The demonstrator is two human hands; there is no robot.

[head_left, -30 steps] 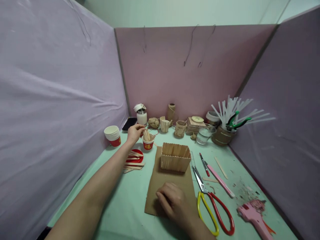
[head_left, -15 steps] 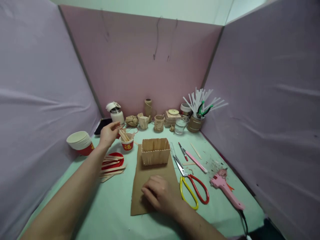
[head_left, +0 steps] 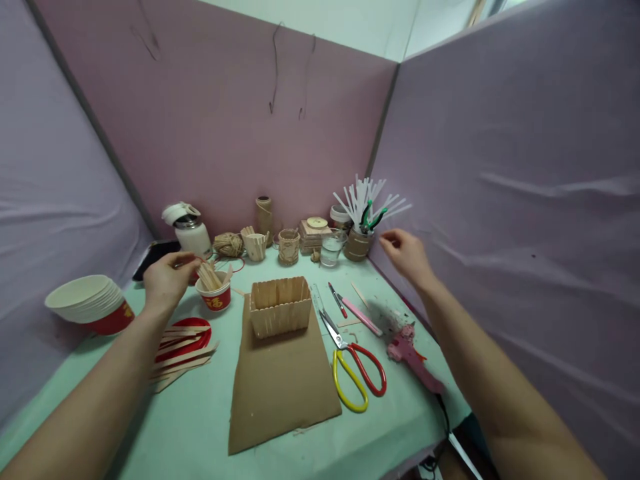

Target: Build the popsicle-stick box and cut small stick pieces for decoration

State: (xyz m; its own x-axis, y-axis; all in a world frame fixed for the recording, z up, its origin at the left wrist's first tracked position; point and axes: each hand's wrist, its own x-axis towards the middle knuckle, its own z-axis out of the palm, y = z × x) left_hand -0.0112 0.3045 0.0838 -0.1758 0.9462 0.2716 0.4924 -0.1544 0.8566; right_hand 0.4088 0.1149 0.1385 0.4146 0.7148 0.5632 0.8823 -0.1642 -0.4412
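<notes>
My left hand (head_left: 167, 280) is beside a red and white paper cup (head_left: 215, 301) packed with wooden craft sticks (head_left: 210, 276). Its thumb and fingers are pinched close to the stick tops; what is between them is too small to make out. My right hand (head_left: 406, 255) is raised at the right, past the pot of white glue sticks (head_left: 361, 205), fingers curled together with nothing visible in them. Between the hands, an open box of craft sticks (head_left: 281, 315) stands on a cardboard sheet (head_left: 285, 387). More sticks lie on a red lid (head_left: 204, 339) near my left forearm.
Scissors (head_left: 345, 347), a pink pen (head_left: 363, 316) and a pink glue gun (head_left: 413, 360) with a cord lie right of the cardboard. Stacked paper bowls (head_left: 93, 307) stand far left. Along the back are a bottle (head_left: 193, 233), twine (head_left: 229, 245) and a water cup (head_left: 331, 249).
My right hand has lifted off the cardboard and moved up and right, over beyond the glue gun. My left hand stays by the cup of sticks. The view has turned right.
</notes>
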